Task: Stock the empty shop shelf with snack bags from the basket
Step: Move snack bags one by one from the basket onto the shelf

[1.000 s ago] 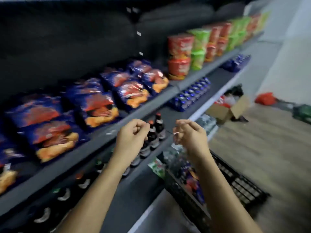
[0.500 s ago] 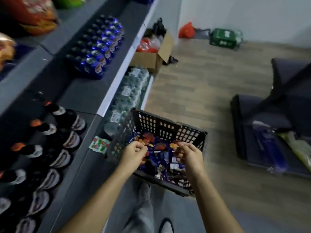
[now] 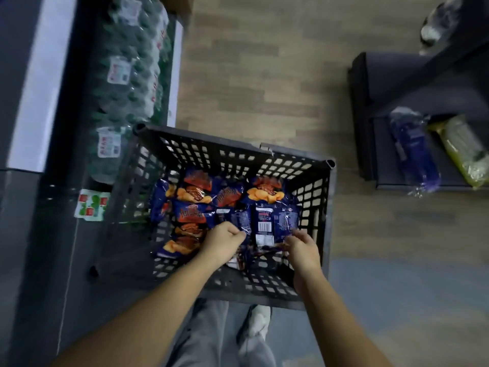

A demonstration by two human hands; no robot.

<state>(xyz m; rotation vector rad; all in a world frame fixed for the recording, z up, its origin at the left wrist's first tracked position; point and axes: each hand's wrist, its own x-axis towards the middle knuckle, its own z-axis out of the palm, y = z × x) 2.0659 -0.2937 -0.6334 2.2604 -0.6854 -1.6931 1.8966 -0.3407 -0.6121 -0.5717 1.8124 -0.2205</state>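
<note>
A black plastic basket (image 3: 291, 158) stands on the floor below me, holding several blue and orange snack bags (image 3: 195, 193). Both my hands are down inside it, near its close wall. My left hand (image 3: 225, 242) is curled and pinches the crinkled lower edge of a blue bag (image 3: 238, 218) lying back side up. My right hand (image 3: 301, 247) curls its fingertips on the lower right corner of the neighbouring bag with a white barcode label (image 3: 270, 221). The shelf for the bags is out of view.
Wrapped packs of water bottles (image 3: 127, 75) fill the lowest shelf at left, right against the basket. A green and red packet (image 3: 91, 205) lies beside them. A dark low unit (image 3: 397, 83) at right holds a blue pack (image 3: 415, 154) and a yellow pack (image 3: 465, 149). Wooden floor (image 3: 251, 75) lies between.
My view swung from the stocked shelves down to the basket. Both hands dropped from shelf height into the basket and now grasp bags.
</note>
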